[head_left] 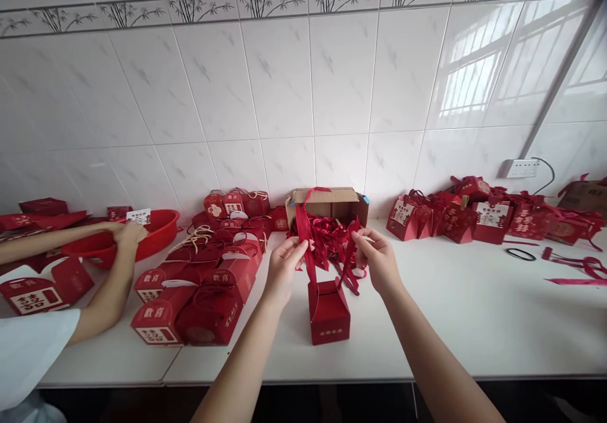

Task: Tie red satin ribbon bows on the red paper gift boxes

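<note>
A small red gift box (329,314) with gold lettering stands upright near the table's front edge. From its top a red ribbon (309,262) rises in two lengths, one to each hand. My left hand (286,265) pinches the left length between thumb and fingers. The right length is pinched in my right hand (378,258), level with the left one. Just behind the hands, an open cardboard box (327,196) lies against the wall with a heap of loose red ribbons (322,236) spilling from it.
Rows of red gift boxes (203,284) stand on the left. A co-worker's hands (128,232) work over a red basin (164,230) further left. More red gift bags (490,220) line the wall on the right, near a black ring (520,255) and ribbon pieces (578,265).
</note>
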